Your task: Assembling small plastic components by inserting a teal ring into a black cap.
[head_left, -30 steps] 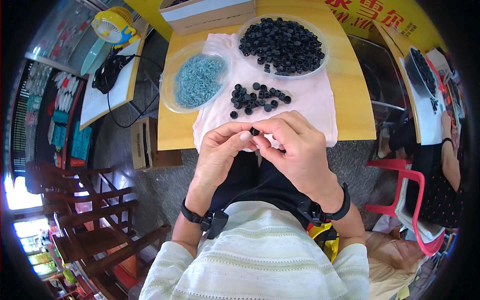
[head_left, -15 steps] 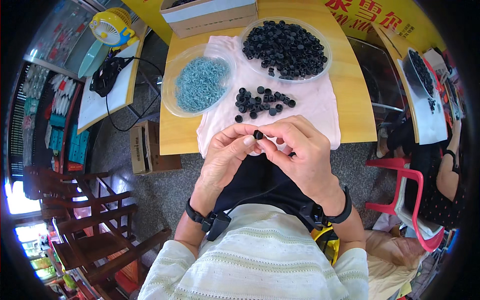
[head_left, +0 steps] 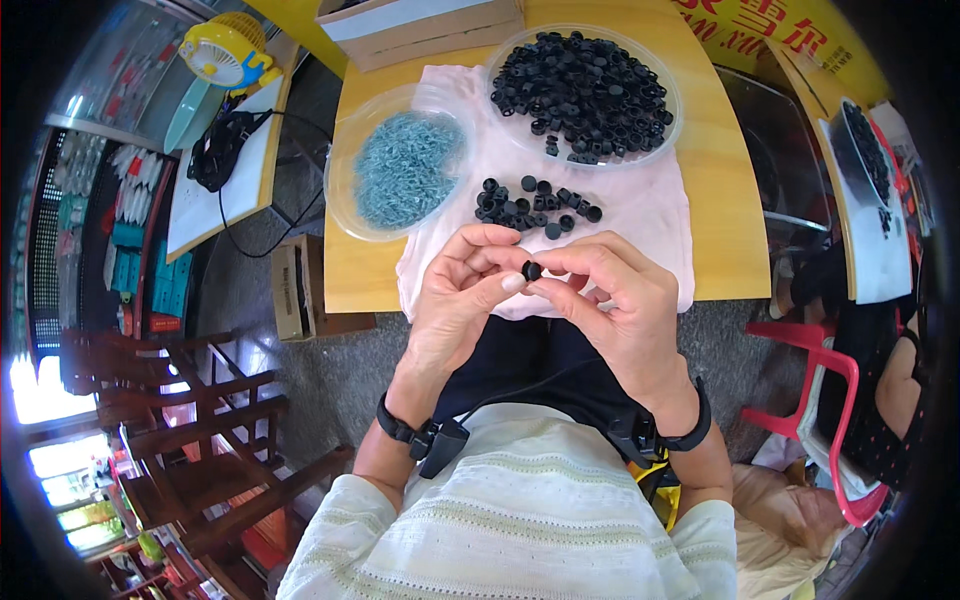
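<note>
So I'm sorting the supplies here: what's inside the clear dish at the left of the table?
The clear dish holds a heap of small blue-grey metal pieces, too fine to tell their kind. The heap hides whatever lies beneath it.

A yellow wooden counter (head_left: 720,200) carries a pale pink cloth (head_left: 640,200) spread across its middle. On the cloth sit a clear dish of black caps (head_left: 585,95) and a loose cluster of caps (head_left: 535,203). A dish of blue-grey bits (head_left: 400,165), perhaps screws, overlaps the cloth's left edge. A cardboard box (head_left: 420,25) stands at the far edge.
</note>
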The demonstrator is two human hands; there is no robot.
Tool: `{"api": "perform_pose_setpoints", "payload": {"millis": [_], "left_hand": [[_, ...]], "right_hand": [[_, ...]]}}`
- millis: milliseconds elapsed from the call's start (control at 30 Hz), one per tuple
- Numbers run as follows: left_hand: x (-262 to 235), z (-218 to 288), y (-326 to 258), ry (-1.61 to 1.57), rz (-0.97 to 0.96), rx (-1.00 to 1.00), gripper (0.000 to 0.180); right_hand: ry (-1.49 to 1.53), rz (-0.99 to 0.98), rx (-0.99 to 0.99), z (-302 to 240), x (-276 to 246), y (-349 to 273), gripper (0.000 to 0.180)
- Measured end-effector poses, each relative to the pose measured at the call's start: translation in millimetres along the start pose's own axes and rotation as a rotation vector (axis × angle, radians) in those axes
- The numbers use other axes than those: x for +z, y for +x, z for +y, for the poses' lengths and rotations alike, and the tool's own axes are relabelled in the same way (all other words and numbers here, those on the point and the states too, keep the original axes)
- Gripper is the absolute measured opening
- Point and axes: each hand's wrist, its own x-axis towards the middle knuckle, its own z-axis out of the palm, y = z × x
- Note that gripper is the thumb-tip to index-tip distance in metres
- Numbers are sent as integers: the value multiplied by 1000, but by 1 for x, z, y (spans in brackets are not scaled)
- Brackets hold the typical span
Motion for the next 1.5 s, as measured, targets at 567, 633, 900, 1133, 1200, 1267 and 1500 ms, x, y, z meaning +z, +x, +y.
{"api": "perform_pose_setpoints", "payload": {"millis": [567,633,900,1133,1200,1267,1500], "left_hand": [[-4,7,7,267,82,-56,22],[-19,25,15,639,162,95,18],[-55,51,55,1317,281,287,14],[-63,46,58,1266,274,307,11],[-64,47,56,1191,307,304,9],[-66,49,56,1072,431,216,6],[-73,59,52,858,423,198,6]], "right_hand": [[26,-115,118,31,-3,8,21],[40,-115,212,45,-5,5,17],[202,-64,337,73,-2,-5,16],[190,-87,332,70,-2,-2,17],[189,-89,319,70,-2,-2,18],[229,-71,314,75,-2,-4,19],[199,-61,287,76,-1,-4,16]]}}
